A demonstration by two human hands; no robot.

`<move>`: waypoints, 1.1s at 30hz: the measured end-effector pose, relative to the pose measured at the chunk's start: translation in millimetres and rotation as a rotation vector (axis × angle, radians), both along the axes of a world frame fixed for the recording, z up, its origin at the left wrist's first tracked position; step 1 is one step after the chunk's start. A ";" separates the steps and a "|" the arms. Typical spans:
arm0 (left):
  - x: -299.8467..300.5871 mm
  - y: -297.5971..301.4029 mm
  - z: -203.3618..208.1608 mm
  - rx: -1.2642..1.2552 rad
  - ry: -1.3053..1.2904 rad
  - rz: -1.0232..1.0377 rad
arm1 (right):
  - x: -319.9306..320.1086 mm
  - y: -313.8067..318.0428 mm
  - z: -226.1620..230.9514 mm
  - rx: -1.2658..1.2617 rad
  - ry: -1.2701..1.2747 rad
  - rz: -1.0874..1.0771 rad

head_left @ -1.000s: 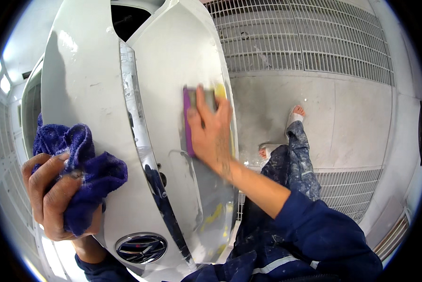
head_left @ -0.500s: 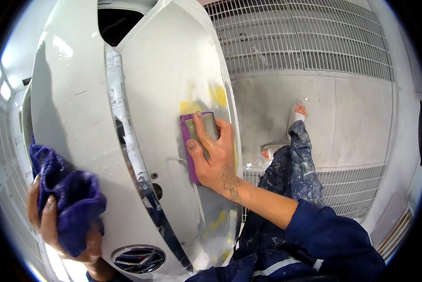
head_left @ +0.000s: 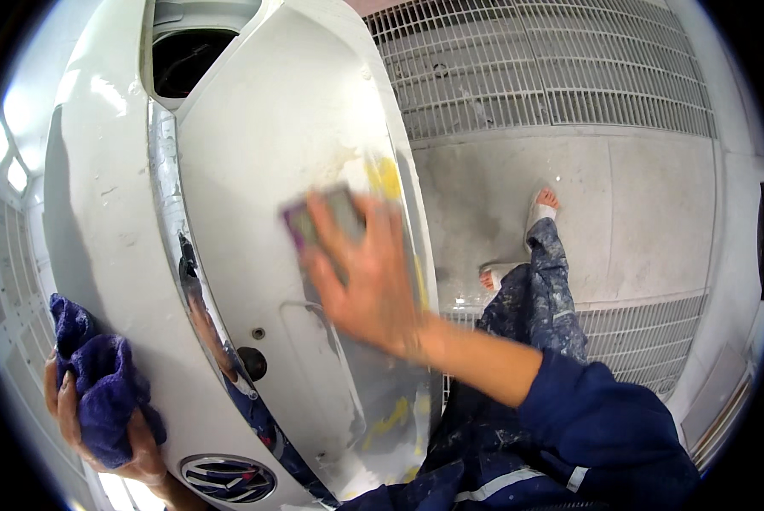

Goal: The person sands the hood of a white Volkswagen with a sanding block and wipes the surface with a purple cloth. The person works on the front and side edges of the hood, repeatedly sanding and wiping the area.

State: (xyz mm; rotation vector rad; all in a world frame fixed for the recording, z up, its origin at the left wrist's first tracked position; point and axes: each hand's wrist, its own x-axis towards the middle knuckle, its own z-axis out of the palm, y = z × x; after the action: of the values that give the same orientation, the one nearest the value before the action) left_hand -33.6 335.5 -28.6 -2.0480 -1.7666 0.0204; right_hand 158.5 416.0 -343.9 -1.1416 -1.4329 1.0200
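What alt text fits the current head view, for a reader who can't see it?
A person's right hand, slightly blurred, holds a grey and purple block against a white car panel with grey and yellow patches. The left hand grips a bunched purple cloth at the picture's left; floor grating shows at upper right.

In left hand (head_left: 143, 453), cloth (head_left: 105, 387). Under right hand (head_left: 367, 277), block (head_left: 340, 207) on panel (head_left: 263, 153). Left of panel, strip (head_left: 201, 319), then badge (head_left: 229, 479). Right of panel, floor (head_left: 654, 204) between grates (head_left: 552, 68).

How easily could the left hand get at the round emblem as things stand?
Probably yes: the left hand is close to the round emblem, with nothing visible between them. It holds a purple cloth, though, which may get in the way.
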 end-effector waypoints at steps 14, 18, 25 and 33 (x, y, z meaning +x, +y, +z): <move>6.8 0.2 1.6 -0.022 0.111 -0.004 | -35.4 93.0 -11.0 -0.151 0.273 -0.172; 8.4 -0.8 6.1 -0.037 0.177 0.017 | -19.9 24.7 0.2 -0.179 0.138 -0.148; 13.2 -2.9 6.8 -0.041 0.181 0.047 | -43.4 106.9 -17.4 -0.283 0.243 -0.322; 9.5 -3.2 14.2 -0.054 0.085 -0.030 | 1.7 -40.0 -2.0 -0.259 0.194 -0.168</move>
State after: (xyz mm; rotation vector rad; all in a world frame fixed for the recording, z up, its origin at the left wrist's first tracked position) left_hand -24.0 332.3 -14.4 -2.0793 -1.7012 0.1454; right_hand 160.2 376.0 -346.0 -1.2866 -1.0556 1.1854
